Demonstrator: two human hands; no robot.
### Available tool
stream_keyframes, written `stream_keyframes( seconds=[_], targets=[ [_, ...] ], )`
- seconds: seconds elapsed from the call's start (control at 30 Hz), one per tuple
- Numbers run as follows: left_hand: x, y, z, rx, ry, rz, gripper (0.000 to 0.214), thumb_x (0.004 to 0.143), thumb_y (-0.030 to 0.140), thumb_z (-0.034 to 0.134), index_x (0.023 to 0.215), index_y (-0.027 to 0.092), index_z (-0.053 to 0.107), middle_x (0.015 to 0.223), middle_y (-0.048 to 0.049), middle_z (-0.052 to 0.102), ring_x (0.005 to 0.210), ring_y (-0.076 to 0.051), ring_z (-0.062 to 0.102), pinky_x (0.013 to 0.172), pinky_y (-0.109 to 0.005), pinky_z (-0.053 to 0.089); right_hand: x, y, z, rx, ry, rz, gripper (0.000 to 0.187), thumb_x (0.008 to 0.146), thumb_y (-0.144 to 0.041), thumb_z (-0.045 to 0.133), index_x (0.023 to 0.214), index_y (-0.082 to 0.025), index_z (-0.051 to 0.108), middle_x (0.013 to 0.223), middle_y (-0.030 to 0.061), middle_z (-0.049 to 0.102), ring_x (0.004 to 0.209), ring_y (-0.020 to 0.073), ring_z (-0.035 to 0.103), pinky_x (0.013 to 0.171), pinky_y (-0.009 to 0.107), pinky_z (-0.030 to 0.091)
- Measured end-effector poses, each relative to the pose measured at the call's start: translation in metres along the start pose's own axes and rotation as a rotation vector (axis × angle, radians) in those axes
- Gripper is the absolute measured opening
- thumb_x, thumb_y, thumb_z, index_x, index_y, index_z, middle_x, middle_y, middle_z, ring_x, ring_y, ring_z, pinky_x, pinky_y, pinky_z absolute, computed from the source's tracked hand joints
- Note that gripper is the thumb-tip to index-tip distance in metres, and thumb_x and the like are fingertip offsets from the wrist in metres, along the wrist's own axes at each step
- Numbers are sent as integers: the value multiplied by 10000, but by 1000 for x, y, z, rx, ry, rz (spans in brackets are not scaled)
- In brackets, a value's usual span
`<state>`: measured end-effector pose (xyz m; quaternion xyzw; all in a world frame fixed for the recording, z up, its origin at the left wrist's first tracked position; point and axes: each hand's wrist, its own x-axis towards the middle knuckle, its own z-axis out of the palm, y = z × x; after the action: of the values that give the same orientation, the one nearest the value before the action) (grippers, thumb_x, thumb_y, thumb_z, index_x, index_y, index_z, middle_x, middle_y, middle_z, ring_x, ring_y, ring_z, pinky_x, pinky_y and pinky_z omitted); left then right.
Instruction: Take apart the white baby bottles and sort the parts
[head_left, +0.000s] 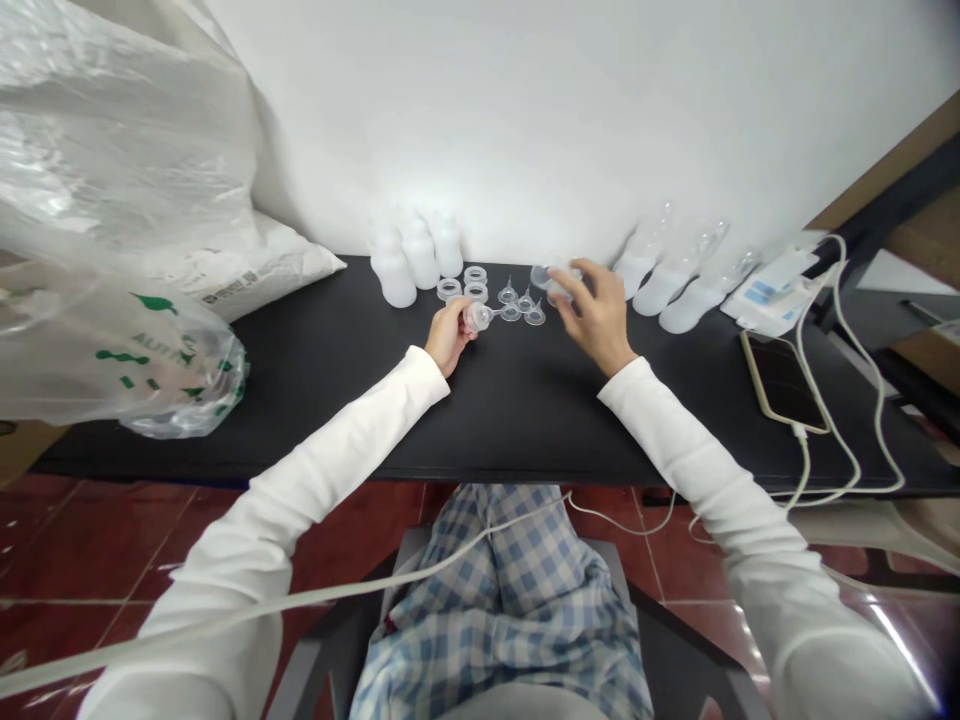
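Note:
My left hand (450, 338) pinches a bottle teat set in a clear collar (478, 316), its tip pointing right. My right hand (598, 312) curves its fingers round a clear plastic cap (541, 277) near the back of the table; slight blur and the fingers hide part of it. Between the hands, several clear teats (511, 312) stand tips up on the black table. Behind my left hand lie several clear screw rings (450, 288), some partly hidden by the fingers.
White bottles (394, 272) stand against the wall at back left. Bottles with tall clear covers (684, 300) stand at back right. Beyond them are a white packet (769, 292), a phone (784, 380) and white cables (851, 350). Large plastic bags (127, 330) fill the table's left end.

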<state>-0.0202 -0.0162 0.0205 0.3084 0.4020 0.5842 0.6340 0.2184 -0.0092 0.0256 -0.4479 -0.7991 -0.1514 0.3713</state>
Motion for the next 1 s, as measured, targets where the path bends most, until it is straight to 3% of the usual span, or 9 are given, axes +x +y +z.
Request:
stream_keyframes(
  seconds=[0.17,0.27,0.47,0.63,1.0],
  targets=[
    [0,-3,-1,56,-31,7,326,970,272,602,671,168,527,540,45,468,469,-56,391,488,-198,330,3,34,11,76,214,239,683,1027,-625,408,1588,-243,330,1430,193,525,1268,361,580,1088,641,466],
    [1,-4,-1,81,-49,-1,309,952,296,624,685,171,530,552,43,482,476,-60,401,500,-206,345,2,50,19,51,281,322,674,1012,-657,417,1553,-263,340,1409,173,514,1176,339,620,1047,633,498],
    [-2,-3,0,84,-55,-3,285,951,246,583,682,162,541,565,37,498,470,-57,398,492,-203,342,6,43,16,125,234,369,613,1008,-672,404,1427,-236,501,1361,168,559,1280,379,542,1115,678,412],
    [-5,-2,2,107,-60,-9,298,949,232,587,664,163,540,571,35,499,468,-58,395,494,-199,344,10,33,14,131,149,302,585,1039,-623,351,1438,-237,534,1407,178,556,1370,375,488,1160,696,352],
    [-4,-3,2,103,-55,-15,325,971,193,524,649,156,543,566,24,501,472,-58,397,483,-194,332,7,39,22,74,136,253,539,1087,-480,222,1404,-252,593,1285,152,641,1277,319,570,1132,639,420]
  ],
)
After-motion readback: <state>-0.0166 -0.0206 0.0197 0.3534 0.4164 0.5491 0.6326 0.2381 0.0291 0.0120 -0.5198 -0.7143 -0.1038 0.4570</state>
